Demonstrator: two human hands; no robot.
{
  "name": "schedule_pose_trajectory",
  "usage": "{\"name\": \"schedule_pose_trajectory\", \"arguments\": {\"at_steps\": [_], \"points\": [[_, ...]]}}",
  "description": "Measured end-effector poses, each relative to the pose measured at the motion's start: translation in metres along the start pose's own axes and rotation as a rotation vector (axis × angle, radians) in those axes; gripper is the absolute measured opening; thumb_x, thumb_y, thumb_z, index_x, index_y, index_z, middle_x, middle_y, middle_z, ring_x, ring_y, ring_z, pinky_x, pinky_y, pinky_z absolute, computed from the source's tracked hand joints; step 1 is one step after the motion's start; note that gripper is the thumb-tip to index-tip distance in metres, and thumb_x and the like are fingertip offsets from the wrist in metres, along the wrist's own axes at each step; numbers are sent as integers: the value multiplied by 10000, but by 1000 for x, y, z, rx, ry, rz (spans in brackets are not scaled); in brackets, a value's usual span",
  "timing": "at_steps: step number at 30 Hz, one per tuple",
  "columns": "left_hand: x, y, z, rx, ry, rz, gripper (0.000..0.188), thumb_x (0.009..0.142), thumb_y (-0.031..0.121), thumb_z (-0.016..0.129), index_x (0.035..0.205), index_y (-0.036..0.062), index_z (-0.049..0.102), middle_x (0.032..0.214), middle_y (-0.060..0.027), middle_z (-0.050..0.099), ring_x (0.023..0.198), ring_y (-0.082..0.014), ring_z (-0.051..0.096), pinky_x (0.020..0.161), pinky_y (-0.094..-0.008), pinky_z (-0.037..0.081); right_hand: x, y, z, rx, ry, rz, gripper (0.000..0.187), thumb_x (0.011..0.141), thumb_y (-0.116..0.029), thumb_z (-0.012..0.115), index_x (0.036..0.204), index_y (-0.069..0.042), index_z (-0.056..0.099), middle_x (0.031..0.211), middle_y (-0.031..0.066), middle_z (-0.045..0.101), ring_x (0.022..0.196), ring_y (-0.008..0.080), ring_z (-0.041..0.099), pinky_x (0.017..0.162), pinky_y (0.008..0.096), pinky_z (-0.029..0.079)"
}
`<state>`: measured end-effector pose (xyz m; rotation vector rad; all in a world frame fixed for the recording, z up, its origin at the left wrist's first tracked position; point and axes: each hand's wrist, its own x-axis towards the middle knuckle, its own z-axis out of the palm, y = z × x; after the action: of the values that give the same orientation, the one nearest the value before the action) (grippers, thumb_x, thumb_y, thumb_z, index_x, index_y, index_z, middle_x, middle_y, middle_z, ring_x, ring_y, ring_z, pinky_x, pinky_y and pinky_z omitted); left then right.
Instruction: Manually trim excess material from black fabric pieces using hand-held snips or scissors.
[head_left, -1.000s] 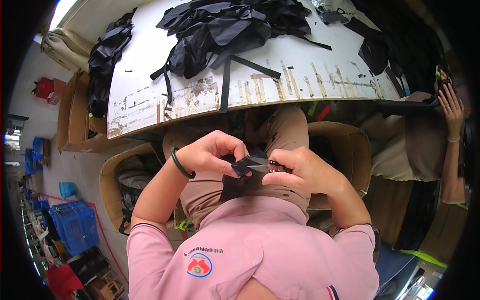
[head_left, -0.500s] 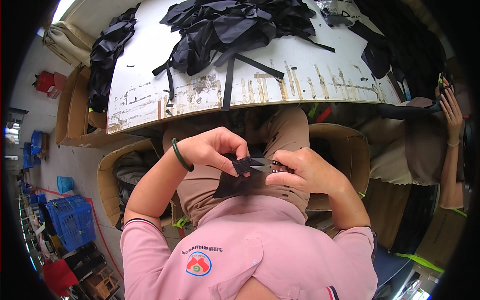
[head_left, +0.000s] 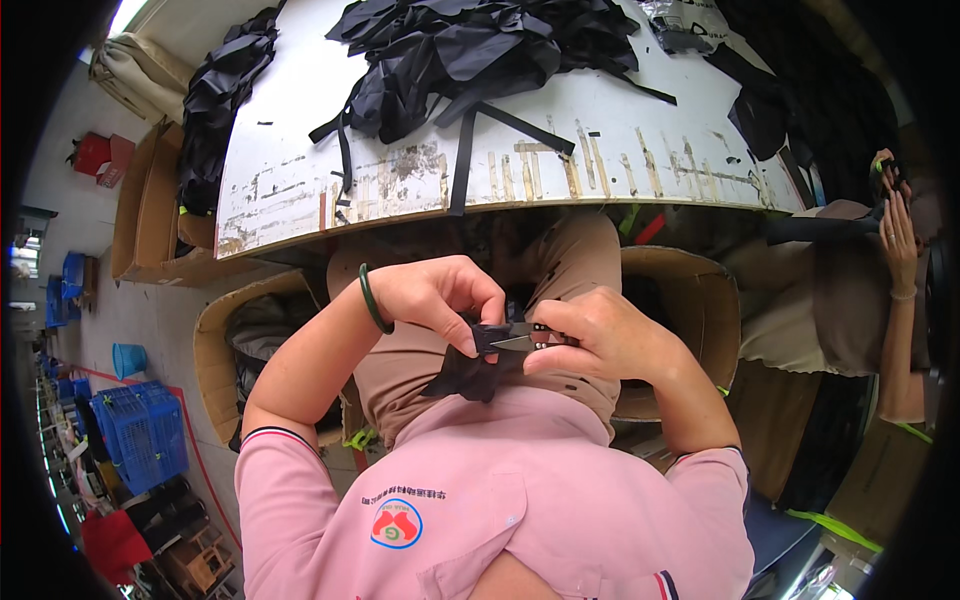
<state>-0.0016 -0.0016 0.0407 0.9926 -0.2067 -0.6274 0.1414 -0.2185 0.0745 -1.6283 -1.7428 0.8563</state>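
Note:
Over my lap, my left hand (head_left: 452, 302) pinches a black fabric piece (head_left: 466, 376) between thumb and fingers, and its loose part hangs toward my shirt. A dark green bangle circles the left wrist. My right hand (head_left: 598, 338) is closed around small thread snips (head_left: 545, 338) with a dark handle. The pale blades (head_left: 513, 341) point left and meet the edge of the fabric at my left fingertips. Whether the blades are parted there is too small to tell.
A white worktable (head_left: 290, 195) with worn tape marks carries a heap of black fabric strips (head_left: 450, 60). Cardboard boxes (head_left: 690, 290) stand on both sides of my legs. At the right, a co-worker's hands (head_left: 898, 230) handle black material. Blue crates (head_left: 140, 440) sit at the left.
The snips have shifted slightly left with their blades now at the fabric. My left hand has turned the fabric a little, and its hanging part has moved.

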Motion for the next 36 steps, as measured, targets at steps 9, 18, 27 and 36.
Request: {"name": "schedule_pose_trajectory", "arguments": {"at_steps": [9,18,27,36], "points": [[3,-1,3,-27,-9,-42,134,771,-60,693,885,-31,628,920,-111,692,865,-149,652,788,-258,503,3,6,4,-74,5,-82,356,797,-356,734,792,-38,572,598,92,528,534,294,552,489,362,419],[7,-6,5,-18,-21,-95,130,771,-41,689,886,-31,628,908,-97,691,856,-136,645,789,-255,501,6,-2,2,-77,-40,-83,352,813,-345,722,752,-48,543,578,91,511,519,294,540,482,361,410],[6,-15,2,-24,6,-104,123,772,-41,691,875,-22,627,910,-102,695,857,-135,646,794,-263,504,4,8,4,-48,-74,-31,426,852,-461,639,782,-46,570,587,156,558,559,357,568,511,416,435],[3,-26,15,-68,407,194,135,799,-45,685,912,-13,618,966,-101,681,875,-123,638,816,-252,507,-14,-2,12,61,199,206,390,801,-398,726,777,-53,546,599,123,570,530,301,563,504,377,430]]}}
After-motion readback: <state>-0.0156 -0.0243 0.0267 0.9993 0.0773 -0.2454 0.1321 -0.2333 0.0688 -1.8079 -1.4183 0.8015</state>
